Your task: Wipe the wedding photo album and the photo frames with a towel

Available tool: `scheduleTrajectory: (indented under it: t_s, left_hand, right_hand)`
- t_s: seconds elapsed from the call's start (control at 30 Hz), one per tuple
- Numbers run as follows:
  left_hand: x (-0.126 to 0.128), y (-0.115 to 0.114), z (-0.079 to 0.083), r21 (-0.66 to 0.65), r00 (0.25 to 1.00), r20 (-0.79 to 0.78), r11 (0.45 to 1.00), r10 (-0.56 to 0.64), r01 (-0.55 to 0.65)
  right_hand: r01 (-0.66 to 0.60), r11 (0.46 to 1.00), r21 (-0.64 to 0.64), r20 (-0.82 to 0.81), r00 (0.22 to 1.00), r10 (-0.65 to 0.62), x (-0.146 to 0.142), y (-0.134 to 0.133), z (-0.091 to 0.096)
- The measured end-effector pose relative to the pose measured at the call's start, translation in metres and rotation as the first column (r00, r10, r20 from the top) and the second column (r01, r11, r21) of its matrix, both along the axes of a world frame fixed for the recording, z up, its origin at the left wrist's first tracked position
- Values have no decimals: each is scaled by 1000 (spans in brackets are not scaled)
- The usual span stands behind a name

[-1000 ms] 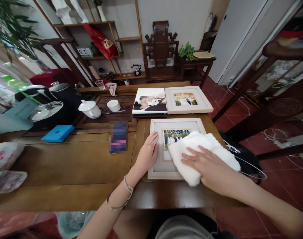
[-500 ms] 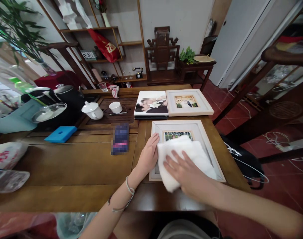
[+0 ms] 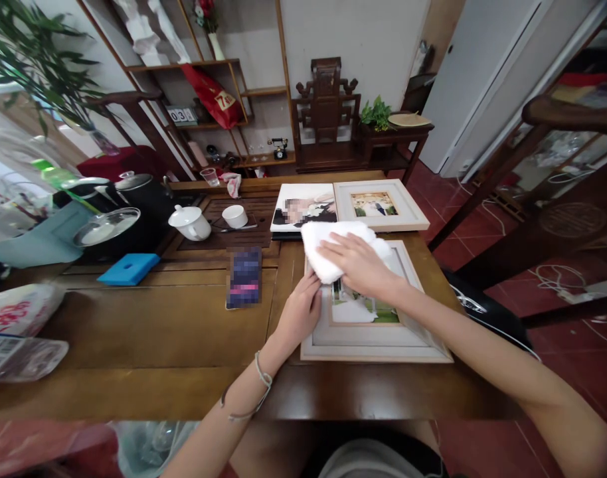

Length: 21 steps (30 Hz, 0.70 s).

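A white photo frame point(image 3: 373, 338) with a wedding picture lies flat near the front of the wooden table point(image 3: 134, 332). My left hand point(image 3: 299, 312) rests on the frame's left edge, fingers flat and pressing it down. My right hand point(image 3: 358, 262) lies spread on a white cloth point(image 3: 328, 242) at the frame's far left corner. The cloth covers the top of the frame and part of the picture.
Behind lie a second white frame point(image 3: 380, 206) and a photo print point(image 3: 303, 209). A phone point(image 3: 244, 277), a blue box point(image 3: 128, 268), a white teapot point(image 3: 191, 222), a cup point(image 3: 234, 216) and a black kettle point(image 3: 139, 196) stand to the left. Plastic bags point(image 3: 14, 325) sit at the far left.
My right hand slid the cloth from the frame's near right side leftward, then up to its far left corner. The left hand stayed on the frame's edge.
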<state>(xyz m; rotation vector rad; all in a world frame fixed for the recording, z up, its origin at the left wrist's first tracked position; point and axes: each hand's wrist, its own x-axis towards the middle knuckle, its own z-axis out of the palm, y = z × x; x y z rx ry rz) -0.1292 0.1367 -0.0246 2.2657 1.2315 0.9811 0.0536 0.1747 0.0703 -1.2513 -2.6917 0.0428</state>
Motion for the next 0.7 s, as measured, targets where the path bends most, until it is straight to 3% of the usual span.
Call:
scheduleTrajectory:
  t_s: [0.13,0.27,0.5,0.6,0.7]
  left_hand:
    - [0,0,3,-5,1000,16,1000,-18,18]
    - [-1,2,-7,19,1000,-15,1000,10,-10]
    - [-1,2,-13,35,1000,-13,999,29,-28]
    - [-1,2,-12,42,1000,0,999,29,-29]
    - [0,2,-12,43,999,20,998,33,-34]
  right_hand:
    - [-85,991,-101,39,995,89,-10,10,-26]
    - [-39,990,-134,64,997,48,25,2,-31]
    - [169,986,2,141,976,-167,106,-11,-32]
    - [212,976,49,157,963,-217,115,-19,-35]
    - [192,980,48,183,963,-197,103,-46,-36]
